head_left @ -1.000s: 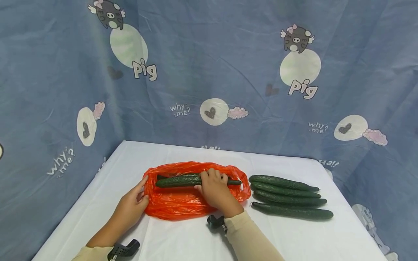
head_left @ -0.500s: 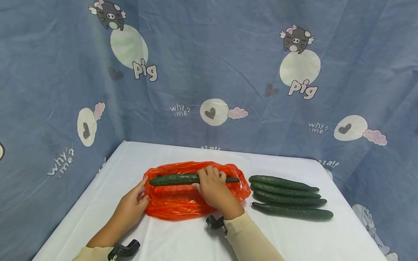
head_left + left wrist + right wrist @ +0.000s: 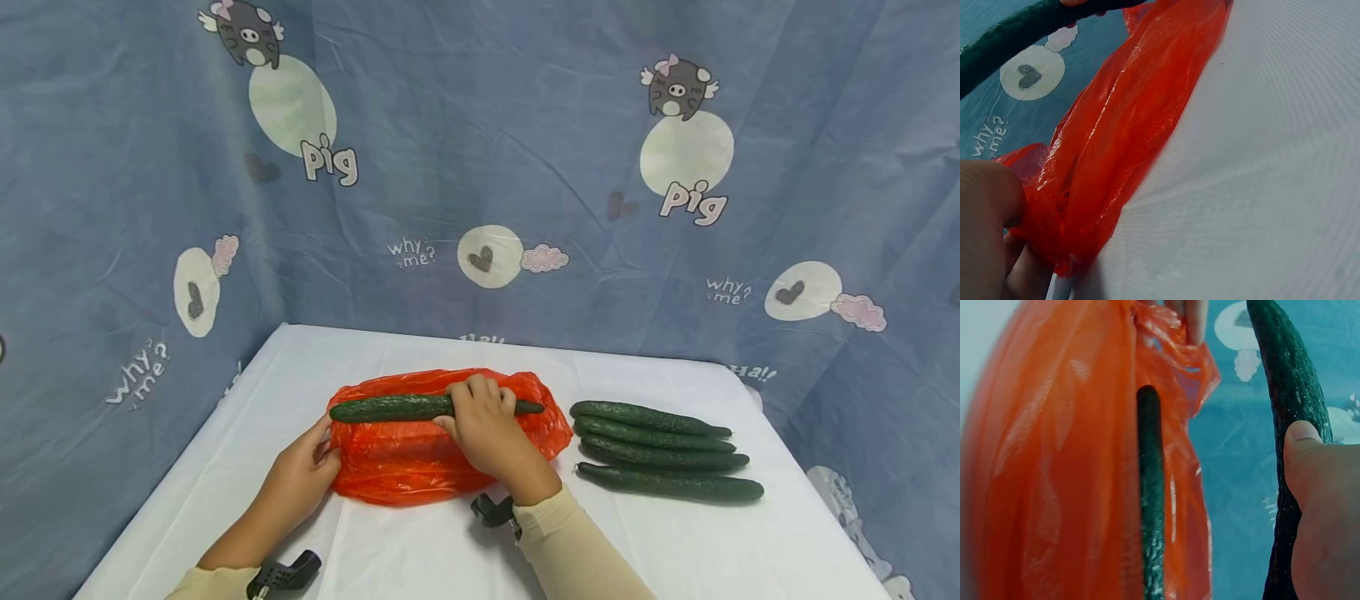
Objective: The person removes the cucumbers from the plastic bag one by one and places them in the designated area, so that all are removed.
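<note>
My right hand (image 3: 491,429) grips a long dark green cucumber (image 3: 390,407) around its middle, holding it level over the red plastic bag (image 3: 408,467). In the right wrist view the thumb (image 3: 1304,440) presses along its bumpy skin, and the cucumber is clear of the bag's opening. A second cucumber (image 3: 1150,500) lies inside the bag, seen through the gap between its sides. At the bag's left end, my left hand (image 3: 300,467) pinches the crumpled rim, with the thumb and fingers around the plastic in the left wrist view.
Several cucumbers (image 3: 652,457) lie side by side on the white tablecloth (image 3: 675,550), just right of the bag. A blue printed curtain (image 3: 525,150) hangs behind the table and at both sides. Each wrist wears a black camera mount (image 3: 285,573).
The right hand has lifted the cucumber up out of the bag and shifted it slightly left. My left hand keeps its hold on the bag's rim, and the row of cucumbers stays put.
</note>
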`<state>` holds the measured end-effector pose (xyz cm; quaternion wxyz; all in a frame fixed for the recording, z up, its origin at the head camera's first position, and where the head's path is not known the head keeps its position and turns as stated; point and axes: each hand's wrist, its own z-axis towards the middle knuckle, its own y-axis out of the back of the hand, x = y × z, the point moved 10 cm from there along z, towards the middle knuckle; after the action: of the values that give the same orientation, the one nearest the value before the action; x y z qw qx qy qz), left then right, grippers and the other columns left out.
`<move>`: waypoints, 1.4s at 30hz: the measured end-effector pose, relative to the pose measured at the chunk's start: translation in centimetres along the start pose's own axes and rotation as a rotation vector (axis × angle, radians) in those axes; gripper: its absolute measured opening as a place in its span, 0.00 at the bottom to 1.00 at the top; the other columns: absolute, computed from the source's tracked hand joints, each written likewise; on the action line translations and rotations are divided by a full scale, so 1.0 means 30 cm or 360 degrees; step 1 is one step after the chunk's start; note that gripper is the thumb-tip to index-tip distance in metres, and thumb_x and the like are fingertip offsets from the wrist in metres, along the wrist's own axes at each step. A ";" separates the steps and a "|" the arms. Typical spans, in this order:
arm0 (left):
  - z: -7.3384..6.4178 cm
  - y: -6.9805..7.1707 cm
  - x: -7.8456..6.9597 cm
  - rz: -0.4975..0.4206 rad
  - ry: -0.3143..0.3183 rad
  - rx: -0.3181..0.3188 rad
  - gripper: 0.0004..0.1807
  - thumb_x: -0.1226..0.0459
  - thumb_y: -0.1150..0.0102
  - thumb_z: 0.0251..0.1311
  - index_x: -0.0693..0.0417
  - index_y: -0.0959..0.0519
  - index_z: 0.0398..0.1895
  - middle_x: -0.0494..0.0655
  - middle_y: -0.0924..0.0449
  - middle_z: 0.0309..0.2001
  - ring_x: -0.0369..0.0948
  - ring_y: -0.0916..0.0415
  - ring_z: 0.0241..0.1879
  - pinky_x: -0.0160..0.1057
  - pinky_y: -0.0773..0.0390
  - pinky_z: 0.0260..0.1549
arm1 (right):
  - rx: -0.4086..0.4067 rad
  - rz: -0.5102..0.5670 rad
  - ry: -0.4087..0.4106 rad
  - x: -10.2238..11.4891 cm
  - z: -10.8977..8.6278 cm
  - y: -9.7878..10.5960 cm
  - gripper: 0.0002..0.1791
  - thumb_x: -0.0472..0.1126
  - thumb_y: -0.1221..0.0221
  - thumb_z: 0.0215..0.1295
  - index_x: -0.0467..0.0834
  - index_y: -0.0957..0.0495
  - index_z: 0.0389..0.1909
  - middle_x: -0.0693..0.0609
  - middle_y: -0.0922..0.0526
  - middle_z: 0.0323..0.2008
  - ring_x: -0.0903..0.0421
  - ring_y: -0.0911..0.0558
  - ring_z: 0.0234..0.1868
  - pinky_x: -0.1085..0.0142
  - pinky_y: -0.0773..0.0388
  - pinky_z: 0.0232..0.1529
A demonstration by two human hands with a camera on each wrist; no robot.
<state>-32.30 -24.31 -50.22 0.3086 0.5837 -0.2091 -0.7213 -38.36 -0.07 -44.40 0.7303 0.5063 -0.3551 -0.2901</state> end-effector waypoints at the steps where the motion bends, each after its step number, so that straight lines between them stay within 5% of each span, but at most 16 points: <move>1: -0.001 0.000 -0.001 0.0006 0.0001 0.0003 0.37 0.71 0.45 0.70 0.55 0.40 0.82 0.63 0.25 0.70 0.56 0.22 0.65 0.56 0.20 0.61 | -0.0006 0.0005 0.0003 0.003 0.000 0.004 0.23 0.61 0.43 0.75 0.49 0.31 0.57 0.52 0.32 0.50 0.53 0.34 0.51 0.54 0.38 0.51; 19: -0.001 0.003 -0.009 0.0025 -0.0034 0.0014 0.39 0.71 0.43 0.70 0.47 0.41 0.83 0.69 0.31 0.73 0.65 0.22 0.63 0.63 0.20 0.59 | -0.0016 0.0144 0.0030 0.064 -0.006 0.075 0.26 0.60 0.44 0.76 0.48 0.31 0.63 0.51 0.30 0.55 0.53 0.34 0.52 0.53 0.37 0.55; 28: -0.004 0.002 0.002 0.0014 -0.0025 0.0005 0.41 0.72 0.43 0.70 0.52 0.44 0.84 0.69 0.34 0.75 0.60 0.21 0.64 0.55 0.17 0.58 | -0.0029 0.0220 -0.0033 0.054 -0.004 0.083 0.28 0.61 0.47 0.77 0.46 0.32 0.65 0.50 0.30 0.53 0.52 0.33 0.51 0.52 0.37 0.54; 42: -0.006 -0.001 0.002 0.0049 -0.0003 0.0026 0.41 0.70 0.45 0.71 0.49 0.46 0.85 0.70 0.34 0.74 0.60 0.21 0.64 0.57 0.18 0.58 | 0.0028 0.0360 -0.0093 0.037 -0.001 0.051 0.31 0.61 0.51 0.79 0.44 0.34 0.70 0.48 0.30 0.58 0.50 0.33 0.57 0.49 0.37 0.60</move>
<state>-32.15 -24.33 -50.34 0.3147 0.5823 -0.2241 -0.7153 -37.61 -0.43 -42.69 0.7433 0.4606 -0.4336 -0.2175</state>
